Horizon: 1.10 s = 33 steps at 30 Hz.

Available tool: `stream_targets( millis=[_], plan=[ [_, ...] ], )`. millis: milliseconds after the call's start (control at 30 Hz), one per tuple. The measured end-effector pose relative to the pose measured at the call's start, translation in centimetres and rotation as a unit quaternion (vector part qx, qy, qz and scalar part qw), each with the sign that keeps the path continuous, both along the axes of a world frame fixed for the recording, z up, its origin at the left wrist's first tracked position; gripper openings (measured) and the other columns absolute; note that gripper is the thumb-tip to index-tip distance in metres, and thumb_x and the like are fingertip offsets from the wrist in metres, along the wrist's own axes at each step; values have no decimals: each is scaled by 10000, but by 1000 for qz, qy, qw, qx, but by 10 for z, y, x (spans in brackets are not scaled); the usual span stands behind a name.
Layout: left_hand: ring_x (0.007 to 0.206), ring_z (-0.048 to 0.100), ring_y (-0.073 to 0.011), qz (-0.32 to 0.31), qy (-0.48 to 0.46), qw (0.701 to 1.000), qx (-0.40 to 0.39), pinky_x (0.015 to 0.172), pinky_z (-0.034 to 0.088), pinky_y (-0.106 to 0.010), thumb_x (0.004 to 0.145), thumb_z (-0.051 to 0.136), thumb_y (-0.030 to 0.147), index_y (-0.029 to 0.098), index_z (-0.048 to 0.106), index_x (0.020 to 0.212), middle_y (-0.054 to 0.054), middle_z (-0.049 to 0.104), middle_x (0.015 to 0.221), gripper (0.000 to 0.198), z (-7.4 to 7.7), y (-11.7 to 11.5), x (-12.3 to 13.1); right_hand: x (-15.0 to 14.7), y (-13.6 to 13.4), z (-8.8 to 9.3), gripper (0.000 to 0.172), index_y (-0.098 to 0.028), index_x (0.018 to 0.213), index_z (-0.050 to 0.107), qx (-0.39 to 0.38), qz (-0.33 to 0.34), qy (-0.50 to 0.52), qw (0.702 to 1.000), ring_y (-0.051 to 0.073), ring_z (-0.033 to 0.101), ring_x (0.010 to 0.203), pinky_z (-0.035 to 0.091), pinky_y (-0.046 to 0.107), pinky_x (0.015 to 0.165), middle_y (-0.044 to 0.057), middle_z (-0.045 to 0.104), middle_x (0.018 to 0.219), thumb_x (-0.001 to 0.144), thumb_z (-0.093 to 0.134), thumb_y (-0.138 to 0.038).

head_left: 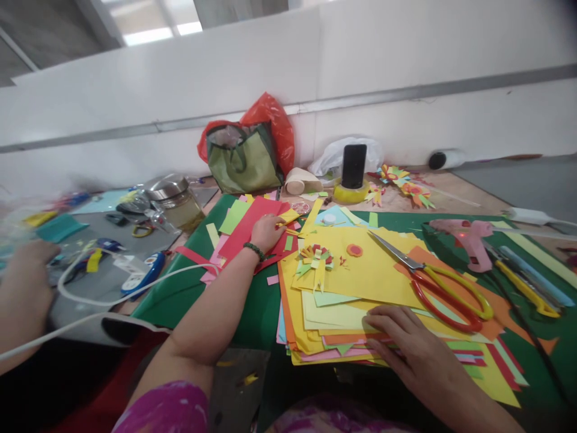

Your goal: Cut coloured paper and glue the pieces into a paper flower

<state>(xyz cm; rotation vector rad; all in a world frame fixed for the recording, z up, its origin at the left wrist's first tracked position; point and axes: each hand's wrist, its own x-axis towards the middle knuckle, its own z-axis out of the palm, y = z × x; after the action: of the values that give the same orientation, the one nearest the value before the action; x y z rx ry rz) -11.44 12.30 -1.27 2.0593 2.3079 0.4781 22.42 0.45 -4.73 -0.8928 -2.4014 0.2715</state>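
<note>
My left hand [267,232] reaches forward onto a red paper sheet [250,225] and its fingers pinch a small yellow paper strip [288,224] at the sheet's right edge. A dark bead bracelet sits on that wrist. My right hand [396,337] lies flat with fingers spread on the near edge of a stack of yellow and coloured paper sheets [360,276]. A small folded paper flower [315,255] and a red-orange paper disc [354,250] rest on the top yellow sheet. Scissors with red and yellow handles [444,287] lie across the stack, right of my right hand.
A pink glue gun [469,237] lies at the right on the green mat [202,294]. A phone [354,166] stands in a yellow tape roll, finished paper flowers [406,183] beside it. A glass jar [178,201], a green bag [246,157] and another person's hand [22,282] are on the left.
</note>
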Motion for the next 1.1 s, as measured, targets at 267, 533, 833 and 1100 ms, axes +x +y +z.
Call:
stream_targets(
  millis=[267,533,833,1100],
  plan=[
    [990,619,-204,-4,-7,995,101,873,474,-302,866,477,209,210,681,946,-64,713,1009,219,12,-9,7,0,0,-1,144,-241,1013,624,-10,2,0,1000,200,647,914,576,296,703,73,670,997,917,518,-260],
    [883,642,-163,-256,64,927,267,830,487,-293,921,378,221,221,625,847,-82,716,941,258,23,-45,40,-5,-3,11,122,-225,1002,619,-56,-1,-5,998,185,646,934,577,288,736,72,670,1017,916,533,-211],
    [653,545,-120,-439,204,849,209,526,352,-244,947,345,131,222,601,834,-21,642,774,294,42,-93,106,15,-5,30,332,-278,1236,560,201,-129,82,968,257,638,998,541,404,844,103,629,1127,907,581,-239],
    [595,517,-145,-439,214,855,172,438,283,-275,944,354,149,202,590,839,-36,569,699,264,43,-124,141,14,4,35,225,-295,1003,673,273,-59,48,959,211,613,798,510,367,729,23,723,892,871,605,-125]
  ],
)
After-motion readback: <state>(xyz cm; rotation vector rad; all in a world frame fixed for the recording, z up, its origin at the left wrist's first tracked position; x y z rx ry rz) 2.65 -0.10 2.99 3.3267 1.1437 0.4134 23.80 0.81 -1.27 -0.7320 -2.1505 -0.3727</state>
